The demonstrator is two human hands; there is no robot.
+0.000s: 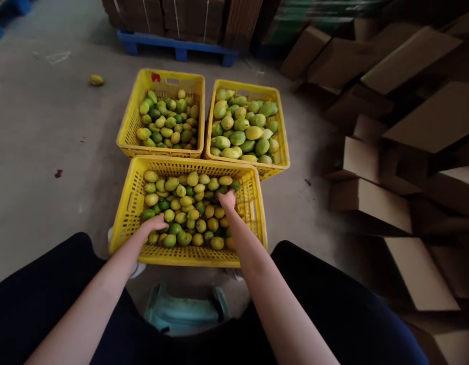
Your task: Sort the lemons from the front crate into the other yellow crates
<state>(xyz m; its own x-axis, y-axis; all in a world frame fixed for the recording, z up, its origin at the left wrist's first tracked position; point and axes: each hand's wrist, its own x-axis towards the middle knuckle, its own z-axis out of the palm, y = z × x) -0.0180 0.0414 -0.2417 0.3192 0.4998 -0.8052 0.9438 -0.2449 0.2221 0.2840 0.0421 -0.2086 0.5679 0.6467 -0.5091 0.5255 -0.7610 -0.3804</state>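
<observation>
**A:** What are the hands doing?

**B:** Both hands are down in the near crate (130, 213). The left hand (154, 223) lies palm down on the fruit (189, 210) at the crate's left side. Its fingers curl over a green one, but I cannot tell if its grip is closed on it or just resting there.

**A:** And the other one?

**B:** The right hand (227, 199) is farther in, near the back right of the crate. Its fingers point down into the pile and touch the fruit. I cannot tell if that grip has hold of one, because the hand hides it.

**A:** What does the fruit look like?

**B:** Small and round, some yellow and some green, piled all across the crate.

**A:** What is around the crate?

**B:** Two more yellow crates stand right behind it, side by side and touching. The back left crate (131, 121) has small fruit too. The back right crate (282, 132) has bigger fruit (242, 129), green and yellow.

**A:** Where do they all stand?

**B:** On the grey floor (44, 147). One loose yellow fruit (96, 79) lies on the floor well off to the left. A blue-green stool (185, 312) shows between the person's dark knees. Lots of brown boxes (409, 116) are heaped on the right. A blue pallet (177, 46) with more stacked cardboard stands at the back.
</observation>
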